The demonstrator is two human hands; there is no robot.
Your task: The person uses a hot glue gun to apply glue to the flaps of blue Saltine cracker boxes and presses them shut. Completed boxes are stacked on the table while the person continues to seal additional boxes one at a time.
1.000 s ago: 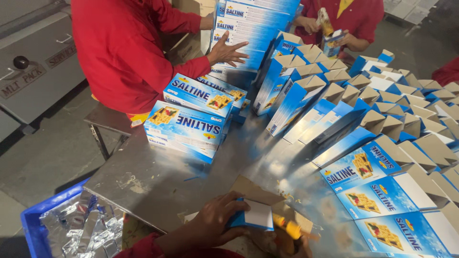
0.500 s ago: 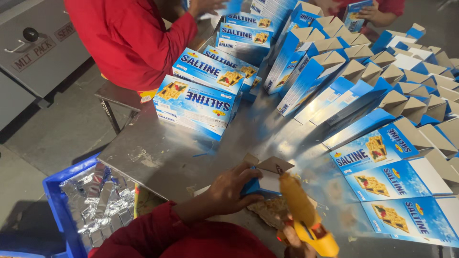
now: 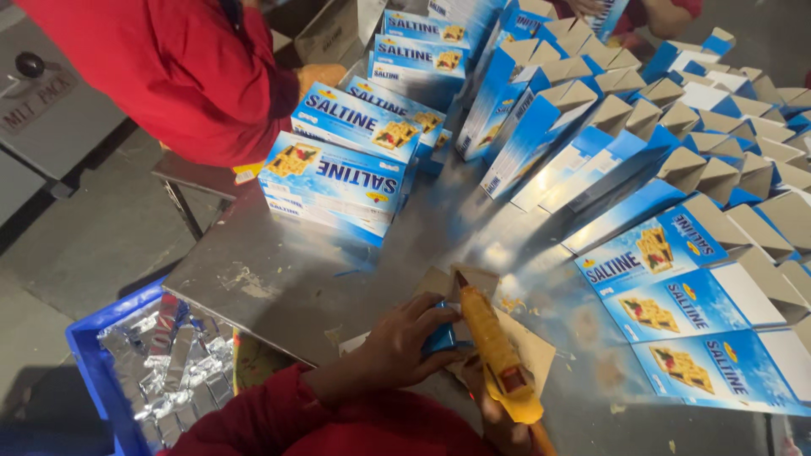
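So the left hand (image 3: 397,350) has its fingers (image 3: 431,317) curled tight around a small blue cardboard box (image 3: 441,338), pinning it down on a brown cardboard sheet (image 3: 524,342) that lies on the shiny metal surface (image 3: 279,279). The right hand (image 3: 498,422) is wrapped around the grip of a yellow glue gun (image 3: 494,350), mostly hidden at the bottom edge, with the nozzle pointing up past the box's open flap (image 3: 473,277).

Compared with half a second ago, the gun has swung in from the side and now lies right against the box, touching the left fingers.

Further out: a stack of closed blue cracker boxes (image 3: 334,181) to the upper left, rows of open blue cartons with brown flaps (image 3: 676,160) on the right, a blue plastic crate of silver foil packs (image 3: 160,371) down on the left, and another person in a red shirt (image 3: 169,76) across the surface.
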